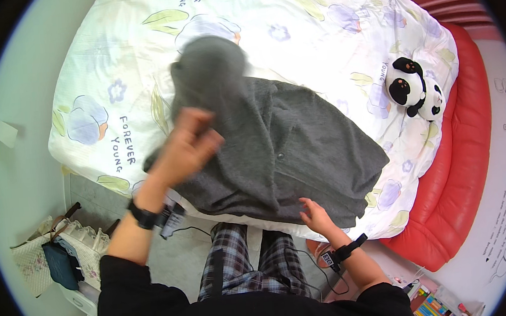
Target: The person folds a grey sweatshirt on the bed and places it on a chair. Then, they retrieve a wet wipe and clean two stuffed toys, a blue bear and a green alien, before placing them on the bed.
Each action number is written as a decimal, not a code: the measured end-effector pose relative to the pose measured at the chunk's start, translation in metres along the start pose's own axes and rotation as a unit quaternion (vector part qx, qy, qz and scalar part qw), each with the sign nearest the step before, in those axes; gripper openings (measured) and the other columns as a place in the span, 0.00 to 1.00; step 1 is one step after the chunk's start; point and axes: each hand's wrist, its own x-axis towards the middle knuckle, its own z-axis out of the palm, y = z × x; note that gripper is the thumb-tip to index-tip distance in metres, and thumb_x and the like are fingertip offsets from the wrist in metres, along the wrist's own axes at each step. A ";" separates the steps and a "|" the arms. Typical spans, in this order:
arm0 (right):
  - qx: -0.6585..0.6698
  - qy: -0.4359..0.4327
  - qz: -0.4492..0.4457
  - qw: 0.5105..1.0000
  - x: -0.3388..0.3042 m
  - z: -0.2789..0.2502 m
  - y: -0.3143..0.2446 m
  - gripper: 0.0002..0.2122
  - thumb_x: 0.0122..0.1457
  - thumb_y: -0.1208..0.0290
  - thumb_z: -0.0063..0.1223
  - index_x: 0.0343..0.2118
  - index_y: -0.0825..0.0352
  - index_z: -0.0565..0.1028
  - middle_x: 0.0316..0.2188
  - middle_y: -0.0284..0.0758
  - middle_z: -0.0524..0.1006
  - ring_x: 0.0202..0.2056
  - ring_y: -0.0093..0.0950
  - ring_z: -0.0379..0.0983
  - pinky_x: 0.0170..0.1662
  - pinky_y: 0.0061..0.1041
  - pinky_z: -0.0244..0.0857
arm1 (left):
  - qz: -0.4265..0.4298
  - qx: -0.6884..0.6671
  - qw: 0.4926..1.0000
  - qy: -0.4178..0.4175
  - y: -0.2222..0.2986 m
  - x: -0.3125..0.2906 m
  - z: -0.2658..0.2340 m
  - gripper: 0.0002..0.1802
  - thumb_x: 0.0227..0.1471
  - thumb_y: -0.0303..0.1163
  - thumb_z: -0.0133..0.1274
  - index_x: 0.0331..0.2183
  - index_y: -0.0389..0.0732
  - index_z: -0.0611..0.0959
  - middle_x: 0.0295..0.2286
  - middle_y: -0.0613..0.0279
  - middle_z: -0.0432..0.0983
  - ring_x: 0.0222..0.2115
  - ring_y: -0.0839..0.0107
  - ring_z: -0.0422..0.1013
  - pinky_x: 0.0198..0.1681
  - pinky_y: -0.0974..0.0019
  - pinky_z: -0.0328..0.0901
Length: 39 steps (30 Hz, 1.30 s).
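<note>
Well, your grey garment lies on the near half of the bed, with its lower edge close to the bed's near rim. Your hands are apart from each other. Your left hand, toward the bed's left side, is blurred over the cloth with loosely bent fingers; I can't tell whether they pinch any fabric. Your right hand is by the bed's near rim, fingers spread at the cloth's edge and gripping nothing that shows

Straightening the cloth looks like the step in hand. Use your right palm as a light anchor and draw the far end out with your left, toward the bed's far side. Stroke the creases flat from the middle outward, rather than tugging one corner, since a knit like this could stretch

It looks soft, matte and finely knitted, with ripples along its middle and a small round button. The bed's cover is smooth, pale and flower-printed, so the cloth may slide on it. At the bed's right side sit a plush panda and a glossy, padded red headboard
</note>
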 end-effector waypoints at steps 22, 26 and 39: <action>0.096 0.057 0.063 0.992 -0.097 -0.029 0.148 0.13 0.51 0.72 0.49 0.41 0.66 0.67 0.25 0.39 0.74 0.27 0.33 0.72 0.34 0.28 0.65 | -0.197 0.239 0.940 0.147 -0.124 -0.003 0.009 0.27 0.36 0.24 0.52 0.44 0.36 0.73 0.36 0.52 0.75 0.37 0.63 0.72 0.41 0.67 0.64; 0.123 0.016 0.115 0.986 -0.120 -0.039 0.172 0.13 0.52 0.71 0.48 0.41 0.67 0.67 0.24 0.39 0.74 0.27 0.33 0.72 0.33 0.27 0.65 | -0.115 0.276 0.937 0.182 -0.056 -0.011 0.076 0.26 0.36 0.23 0.51 0.44 0.39 0.74 0.39 0.51 0.73 0.39 0.61 0.71 0.43 0.67 0.63; 0.209 0.071 0.072 0.973 -0.166 -0.101 0.295 0.11 0.52 0.73 0.49 0.39 0.66 0.69 0.24 0.38 0.75 0.25 0.29 0.70 0.31 0.25 0.65 | 0.134 0.202 0.960 -0.140 0.071 -0.016 0.483 0.26 0.38 0.29 0.55 0.45 0.44 0.72 0.27 0.56 0.69 0.29 0.59 0.67 0.33 0.62 0.63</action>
